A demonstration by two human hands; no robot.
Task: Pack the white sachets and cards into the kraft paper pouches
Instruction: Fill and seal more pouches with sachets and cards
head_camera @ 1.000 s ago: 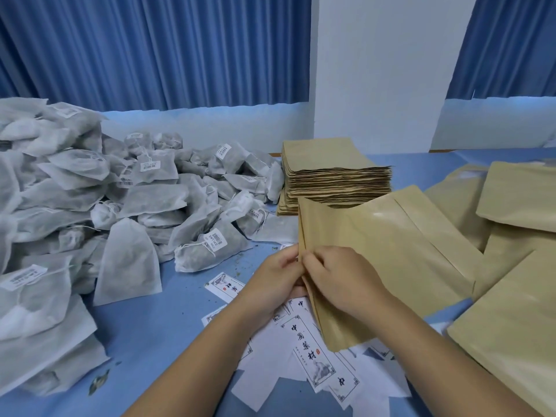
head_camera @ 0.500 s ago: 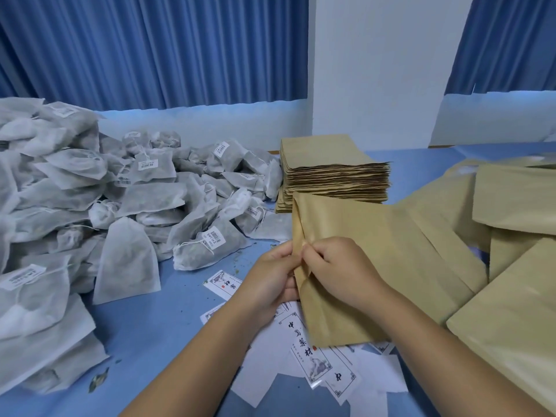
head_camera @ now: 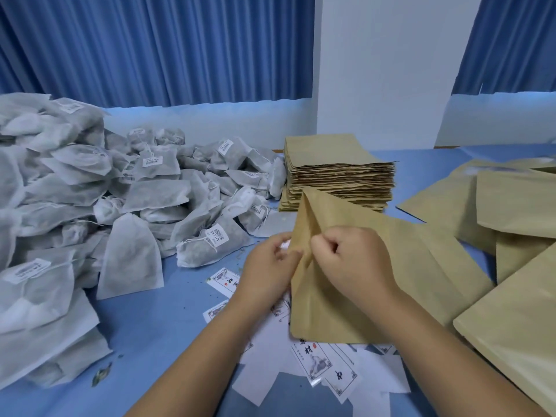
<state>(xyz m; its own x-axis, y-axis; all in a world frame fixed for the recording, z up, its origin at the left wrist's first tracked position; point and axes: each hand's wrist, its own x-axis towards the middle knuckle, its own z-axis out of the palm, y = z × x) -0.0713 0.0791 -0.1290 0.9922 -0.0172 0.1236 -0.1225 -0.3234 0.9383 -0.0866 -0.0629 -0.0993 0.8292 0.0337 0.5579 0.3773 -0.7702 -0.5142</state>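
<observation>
Your left hand (head_camera: 267,260) pinches the mouth edge of one kraft pouch (head_camera: 391,266), finger and thumb clamped on the paper. Your right hand (head_camera: 346,260), just beside it, has its fingers curled on the same edge. I judge you are working the two layers apart. The paper buckles there, but I cannot tell whether the mouth has opened yet. Nothing shows inside this pouch.

Take the stack of flat pouches (head_camera: 337,173) as your marker. The pouch you hold sits just in front of it, on your side, its upper corner rising against the stack's front. The cards (head_camera: 319,362) lie scattered further toward you from the stack, partly under the held pouch and your wrists. The white sachets (head_camera: 120,206) are heaped to the stack's left, the nearest ones close by its side. To the stack's right, several loose pouches (head_camera: 511,206) overlap on the blue table (head_camera: 168,311); I cannot tell whether they are filled.

The tall stack and large heap suggest most of the packing is ahead. This pouch needs opening, then a sachet and a card.
</observation>
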